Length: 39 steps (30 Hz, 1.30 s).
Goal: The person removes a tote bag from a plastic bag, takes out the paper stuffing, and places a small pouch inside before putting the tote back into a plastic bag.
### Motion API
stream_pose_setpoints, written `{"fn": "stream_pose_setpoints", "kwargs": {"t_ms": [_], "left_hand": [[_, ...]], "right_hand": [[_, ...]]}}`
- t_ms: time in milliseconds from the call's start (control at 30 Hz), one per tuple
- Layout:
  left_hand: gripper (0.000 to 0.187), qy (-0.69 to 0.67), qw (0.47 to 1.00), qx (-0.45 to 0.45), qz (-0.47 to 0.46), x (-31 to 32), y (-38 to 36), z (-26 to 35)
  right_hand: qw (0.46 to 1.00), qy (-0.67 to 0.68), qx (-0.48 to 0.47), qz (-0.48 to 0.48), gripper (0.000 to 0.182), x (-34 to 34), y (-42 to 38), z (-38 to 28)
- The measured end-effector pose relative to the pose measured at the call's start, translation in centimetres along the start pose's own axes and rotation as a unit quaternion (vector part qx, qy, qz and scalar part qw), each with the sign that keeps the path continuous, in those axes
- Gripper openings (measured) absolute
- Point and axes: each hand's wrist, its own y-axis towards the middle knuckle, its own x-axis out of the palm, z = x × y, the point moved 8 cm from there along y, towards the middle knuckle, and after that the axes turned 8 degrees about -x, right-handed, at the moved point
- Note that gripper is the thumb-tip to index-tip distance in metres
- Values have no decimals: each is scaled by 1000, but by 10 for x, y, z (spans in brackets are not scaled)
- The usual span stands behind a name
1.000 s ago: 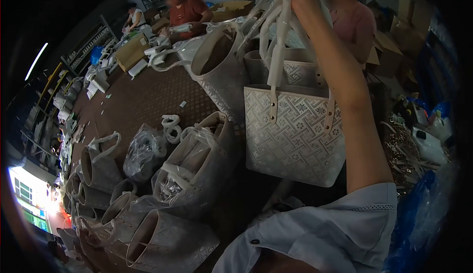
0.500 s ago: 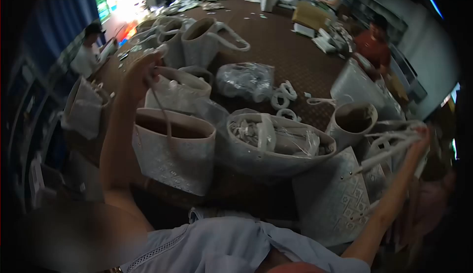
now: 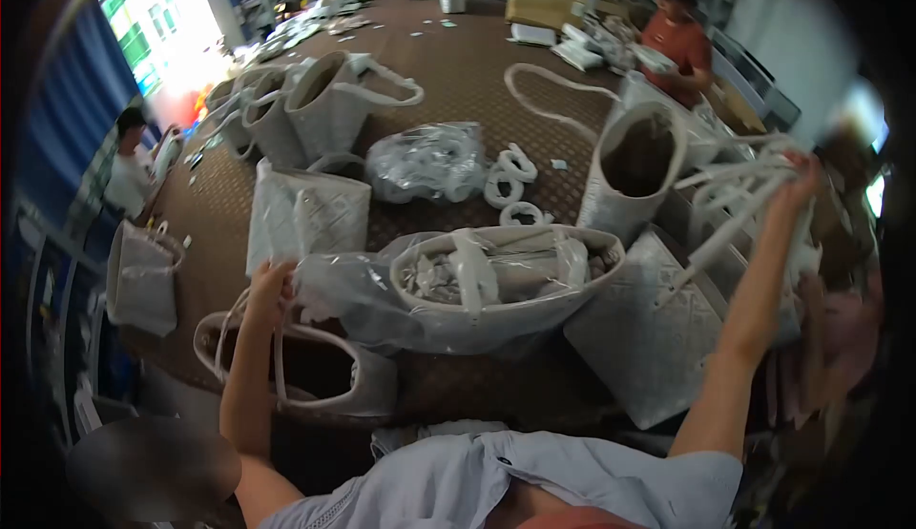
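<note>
While left hand [image 3: 270, 286] clasps bag handles [image 3: 250, 338], right hand [image 3: 797, 181] grips straps [image 3: 735, 190]

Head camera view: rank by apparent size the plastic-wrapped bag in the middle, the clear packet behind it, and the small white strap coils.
1. plastic-wrapped bag
2. clear packet
3. white strap coils
The bag lies nearer the camera, which exaggerates its lead.

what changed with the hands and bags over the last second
The left hand, out of view a second ago, now grips the handles of a pale tote at the table's near edge. The right hand, earlier raised overhead, has dropped lower to the right. It still holds the bunch of bag handles.
</note>
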Motion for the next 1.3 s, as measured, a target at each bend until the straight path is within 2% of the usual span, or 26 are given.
{"fn": "stream_pose_setpoints", "kwargs": {"t_ms": [33,67,100,133,167,233,267,333,400,433,533,600,767,900,1000,1100,1167,1300], "left_hand": [[19,13,999,-25,33,-4,1,-7],[18,-26,999,22,-2,-8,10,-4],[18,-69,995,61,-35,-9,16,-2],[18,-50,996,51,-56,-2,15,-5],[23,-31,998,47,-33,-2,12,-5],[29,-5,999,51,-15,-4,17,-11],[32,-40,992,119,-31,-3,22,-11],[35,-75,978,189,-50,-2,20,2],[33,-123,980,66,-142,8,24,-4],[33,-119,980,65,-148,7,28,-5],[32,-97,982,80,-142,6,27,-2],[23,-109,980,90,-142,7,16,0],[25,-123,977,107,-135,0,10,-5],[29,-130,980,108,-103,-4,6,-7],[27,-67,992,82,-69,-12,2,-8],[26,-72,993,84,-46,-15,7,-11],[26,-79,992,87,-52,-17,8,-13],[25,-76,992,91,-37,-22,15,-16]], "right_hand": [[996,63,57,5,19,-16,-7,30],[992,71,85,53,21,-19,-34,43],[991,69,74,89,20,3,-74,30],[990,67,99,80,13,-12,-81,40],[987,71,124,69,6,-27,-84,54],[969,34,154,190,6,-52,-98,62],[968,32,151,197,6,-61,-98,62],[961,-15,159,224,11,-73,-100,62],[958,-20,160,238,13,-72,-97,58],[955,-22,163,249,15,-68,-99,53],[952,-10,171,256,13,-62,-100,48],[952,-1,170,256,12,-63,-100,46],[959,-57,160,228,13,-80,-101,43],[949,-43,168,263,14,-102,-104,47],[952,-51,180,241,14,-116,-99,53],[957,-79,183,212,11,-116,-98,53],[962,-107,201,152,11,-115,-95,56],[943,-140,253,161,11,-108,-102,53]]}}
